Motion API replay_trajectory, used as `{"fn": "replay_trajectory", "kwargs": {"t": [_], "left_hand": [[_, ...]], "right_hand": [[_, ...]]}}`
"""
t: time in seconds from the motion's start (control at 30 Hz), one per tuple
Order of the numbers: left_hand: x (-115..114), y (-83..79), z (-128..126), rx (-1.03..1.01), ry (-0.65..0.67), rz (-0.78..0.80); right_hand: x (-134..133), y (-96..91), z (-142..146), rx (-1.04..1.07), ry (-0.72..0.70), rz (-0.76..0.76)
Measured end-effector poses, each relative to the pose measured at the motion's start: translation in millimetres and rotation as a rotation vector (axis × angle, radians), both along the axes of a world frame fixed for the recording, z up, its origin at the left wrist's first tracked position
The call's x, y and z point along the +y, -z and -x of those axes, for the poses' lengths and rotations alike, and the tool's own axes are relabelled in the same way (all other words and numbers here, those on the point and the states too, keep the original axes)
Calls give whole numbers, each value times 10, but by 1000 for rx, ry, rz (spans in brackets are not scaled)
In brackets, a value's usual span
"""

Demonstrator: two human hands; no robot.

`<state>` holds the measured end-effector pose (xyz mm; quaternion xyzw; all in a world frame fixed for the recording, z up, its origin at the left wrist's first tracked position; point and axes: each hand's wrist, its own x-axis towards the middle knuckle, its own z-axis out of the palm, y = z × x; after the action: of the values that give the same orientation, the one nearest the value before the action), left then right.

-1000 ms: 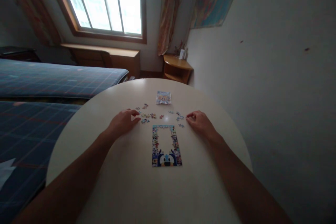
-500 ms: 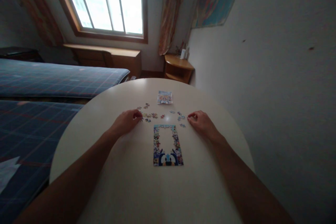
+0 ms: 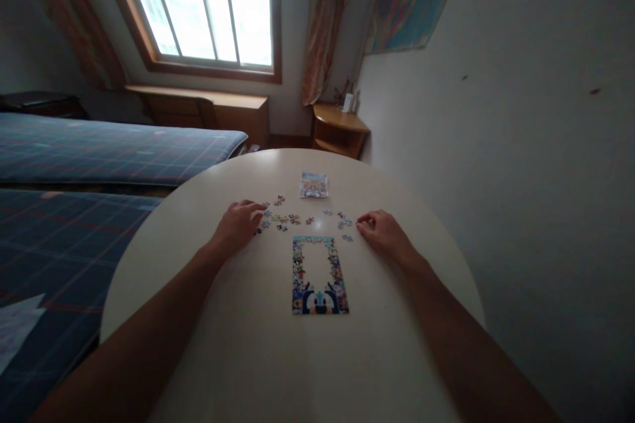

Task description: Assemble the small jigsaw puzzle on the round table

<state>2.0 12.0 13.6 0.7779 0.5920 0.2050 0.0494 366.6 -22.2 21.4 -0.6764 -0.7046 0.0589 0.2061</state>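
A jigsaw puzzle lies flat on the round table, its border and lower part joined around an open, pale middle. Beyond its upper left edge, several loose puzzle pieces are scattered. My left hand rests at their left side, thumb and index finger apart, fingertips close to the nearest pieces. Another small group of puzzle pieces lies to the right. Beside it is my right hand, its fingers bent and the thumb and index tips close together; whatever is between them is too small to make out.
A creased printed sheet lies on the white round table behind the pieces. Plaid-covered beds stand at the left, a wall at the right. A wooden corner shelf stands past the table's far edge.
My left hand's pinched fingers have spread apart and drawn back slightly left, showing more pieces near them. My right hand stays almost as it was. The whole view has shifted a little.
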Motion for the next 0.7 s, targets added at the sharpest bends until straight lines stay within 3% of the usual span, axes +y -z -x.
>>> {"fn": "replay_trajectory", "kwargs": {"t": [0.7], "left_hand": [[48, 2, 25, 143, -50, -15]], "right_hand": [[4, -2, -5, -21, -5, 16]]}}
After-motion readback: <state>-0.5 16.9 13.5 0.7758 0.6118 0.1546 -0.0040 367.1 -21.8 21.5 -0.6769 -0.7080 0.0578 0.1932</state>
